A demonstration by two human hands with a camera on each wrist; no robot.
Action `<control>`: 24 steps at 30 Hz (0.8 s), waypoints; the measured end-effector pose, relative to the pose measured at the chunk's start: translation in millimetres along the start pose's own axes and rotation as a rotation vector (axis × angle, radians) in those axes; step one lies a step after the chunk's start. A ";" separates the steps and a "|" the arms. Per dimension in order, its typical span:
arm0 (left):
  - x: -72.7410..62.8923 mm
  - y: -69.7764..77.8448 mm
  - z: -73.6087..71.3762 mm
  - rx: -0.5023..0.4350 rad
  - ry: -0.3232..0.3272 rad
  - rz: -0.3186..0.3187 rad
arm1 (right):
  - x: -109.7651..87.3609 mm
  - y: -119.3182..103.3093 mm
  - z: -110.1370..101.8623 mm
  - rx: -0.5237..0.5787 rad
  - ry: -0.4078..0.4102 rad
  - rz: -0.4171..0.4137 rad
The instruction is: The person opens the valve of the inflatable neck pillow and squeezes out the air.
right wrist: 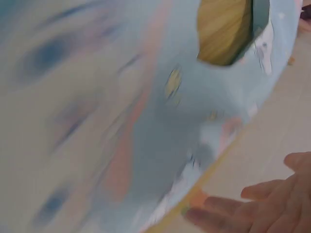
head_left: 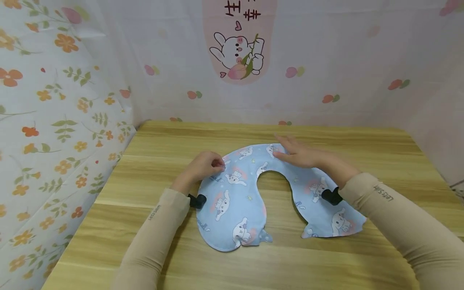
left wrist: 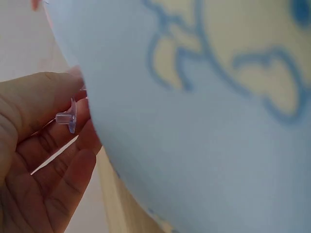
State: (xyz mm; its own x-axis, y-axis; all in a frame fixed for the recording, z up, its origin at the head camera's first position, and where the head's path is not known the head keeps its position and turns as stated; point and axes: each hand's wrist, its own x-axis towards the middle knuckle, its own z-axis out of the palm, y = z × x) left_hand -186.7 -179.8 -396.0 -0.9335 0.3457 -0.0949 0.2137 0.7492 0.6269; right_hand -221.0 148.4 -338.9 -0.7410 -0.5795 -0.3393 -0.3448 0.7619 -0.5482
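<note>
A light-blue U-shaped neck pillow (head_left: pixel 232 201) printed with white long-eared characters lies with its open end toward me. At its upper left edge, my left hand (head_left: pixel 204 166) pinches with thumb and fingers. The left wrist view shows a clear plastic valve plug (left wrist: pixel 66 118) sticking out between the thumb and fingers, right at the pillow's rim; the fingertips are partly hidden behind the fabric. My right hand (head_left: pixel 298 154) has its fingers straight and spread over the top right of the curve. In the right wrist view those fingers (right wrist: pixel 218 213) are beside the pillow's edge.
Under the pillow is a wood-grain table (head_left: pixel 145 161). A white curtain (head_left: pixel 163 48) with a rabbit print hangs behind it, and a floral cloth (head_left: pixel 54 141) hangs on the left. Each wrist carries a black camera mount (head_left: pixel 331 196).
</note>
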 end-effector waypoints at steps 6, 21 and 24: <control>-2.1 -0.4 2.1 -0.010 0.020 -0.014 | 36.4 -10.4 16.5 0.043 -0.059 0.064; -1.5 0.5 2.6 0.029 0.026 -0.009 | 74.7 -35.4 54.7 -0.155 -0.154 0.164; 0.8 1.3 2.2 0.050 0.022 -0.003 | 76.0 -36.5 58.6 -0.188 -0.172 0.203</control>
State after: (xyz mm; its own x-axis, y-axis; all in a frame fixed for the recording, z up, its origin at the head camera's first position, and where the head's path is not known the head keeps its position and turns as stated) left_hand -186.5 -177.3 -397.0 -0.9404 0.3307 -0.0792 0.2242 0.7781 0.5868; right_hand -231.0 59.6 -389.4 -0.7029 -0.4387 -0.5598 -0.3125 0.8976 -0.3110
